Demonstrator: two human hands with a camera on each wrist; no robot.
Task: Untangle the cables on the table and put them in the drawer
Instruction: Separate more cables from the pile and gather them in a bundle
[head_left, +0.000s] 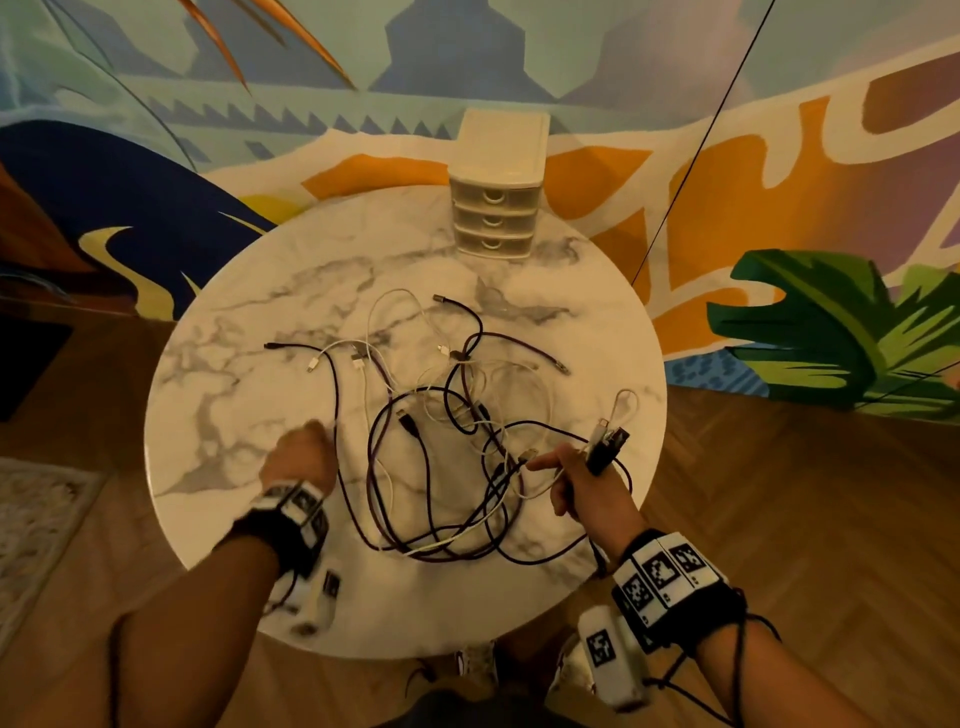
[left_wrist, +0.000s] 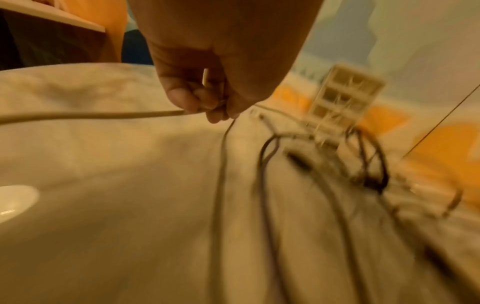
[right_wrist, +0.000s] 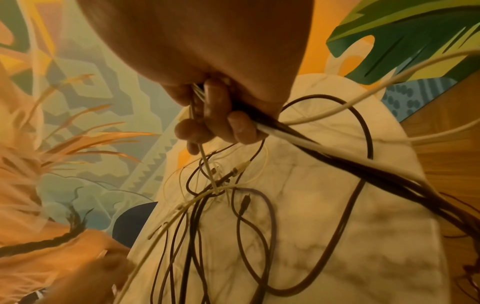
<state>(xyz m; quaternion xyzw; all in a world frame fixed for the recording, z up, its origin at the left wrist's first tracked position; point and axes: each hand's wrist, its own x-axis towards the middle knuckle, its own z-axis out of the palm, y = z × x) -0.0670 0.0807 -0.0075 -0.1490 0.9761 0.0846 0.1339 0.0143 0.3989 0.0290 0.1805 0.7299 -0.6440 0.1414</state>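
Observation:
A tangle of dark and white cables (head_left: 441, 415) sprawls over the middle of the round marble table (head_left: 234, 374). My left hand (head_left: 301, 452) hovers at the tangle's left side, its fingers (left_wrist: 197, 102) pinching a dark cable (left_wrist: 221, 160) and a white one. My right hand (head_left: 576, 478) is at the tangle's right edge, fingers (right_wrist: 215, 115) curled round a bunch of dark and white cables (right_wrist: 324, 150), with their plugs (head_left: 610, 439) sticking up past the hand. The small white drawer unit (head_left: 493, 208), all three drawers shut, stands at the table's far edge.
A painted mural wall (head_left: 779, 156) rises behind the table. Wooden floor (head_left: 779, 493) lies to the right and left, with a rug corner (head_left: 36, 509) at the left. A thin dark cord (head_left: 691, 156) hangs diagonally at the right of the drawer unit.

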